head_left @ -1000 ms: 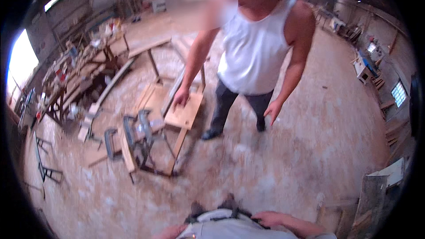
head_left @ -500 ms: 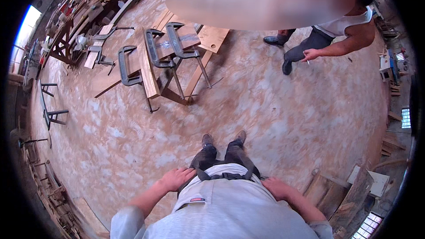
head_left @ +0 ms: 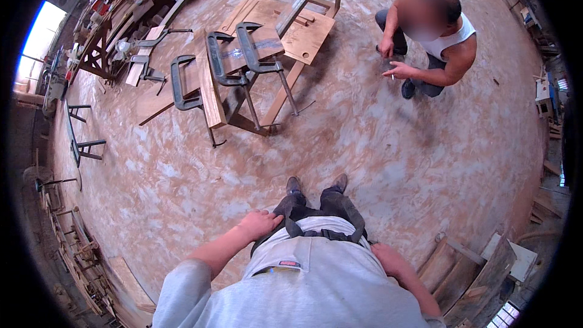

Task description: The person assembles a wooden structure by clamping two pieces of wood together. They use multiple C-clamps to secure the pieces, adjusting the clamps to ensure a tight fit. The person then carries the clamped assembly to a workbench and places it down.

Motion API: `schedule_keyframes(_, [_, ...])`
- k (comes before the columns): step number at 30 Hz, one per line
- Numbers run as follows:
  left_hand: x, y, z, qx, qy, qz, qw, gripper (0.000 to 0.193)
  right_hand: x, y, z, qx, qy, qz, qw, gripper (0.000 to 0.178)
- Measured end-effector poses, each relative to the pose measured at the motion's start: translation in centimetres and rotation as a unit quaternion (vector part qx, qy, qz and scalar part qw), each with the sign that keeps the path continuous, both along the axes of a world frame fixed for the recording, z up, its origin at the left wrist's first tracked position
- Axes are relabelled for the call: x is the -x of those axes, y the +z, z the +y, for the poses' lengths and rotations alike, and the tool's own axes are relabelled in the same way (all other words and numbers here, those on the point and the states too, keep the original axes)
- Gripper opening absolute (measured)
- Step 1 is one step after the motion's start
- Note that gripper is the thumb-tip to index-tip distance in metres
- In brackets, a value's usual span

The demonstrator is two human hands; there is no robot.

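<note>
My left hand (head_left: 260, 223) rests at my left hip, its fingers lying against my dark trousers (head_left: 291, 208) with nothing visible in them. On the other side, my right hand (head_left: 387, 259) is against my right hip, and its fingers are partly hidden by my body and the grey shirt (head_left: 322, 291). Neither hand touches any workpiece. Ahead on the left, large C-clamps (head_left: 226, 61) grip a wooden board (head_left: 209, 94) and panels. Beyond them a wooden panel with a round hole (head_left: 297, 39) lies across a frame.
Another person (head_left: 452, 54) crouches ahead right, holding a thin white stick in one hand. A cluttered workbench (head_left: 97, 54) stands far left, with a low black trestle (head_left: 82, 140) nearer. Planks (head_left: 452, 264) lie at the near right. The floor (head_left: 340, 140) is dusty and mottled.
The other person has gone from bending close over the work to crouching lower, with both hands now showing. My view has shifted slightly; both my hands stay at my hips.
</note>
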State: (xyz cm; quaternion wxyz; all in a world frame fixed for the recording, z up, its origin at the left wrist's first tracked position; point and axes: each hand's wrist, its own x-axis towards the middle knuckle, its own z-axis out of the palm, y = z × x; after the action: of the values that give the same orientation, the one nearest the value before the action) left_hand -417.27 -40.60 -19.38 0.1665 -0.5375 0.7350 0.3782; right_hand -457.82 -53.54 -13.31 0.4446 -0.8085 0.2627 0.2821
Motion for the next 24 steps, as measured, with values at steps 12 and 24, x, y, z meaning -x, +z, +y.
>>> schedule_keyframes(12, [4.1, 0.4, -0.7, -0.004, 0.026, -0.012, 1.0, 0.027, 1.6, 0.6, -4.9, -0.042, 0.042, -0.011, 0.998, 0.047])
schedule_keyframes(24, [7.7, -1.0, -3.3, -0.028, 0.012, -0.03, 0.999, 0.029, 4.2, 1.5, -9.5, -0.079, 0.065, 0.008, 0.995, 0.04])
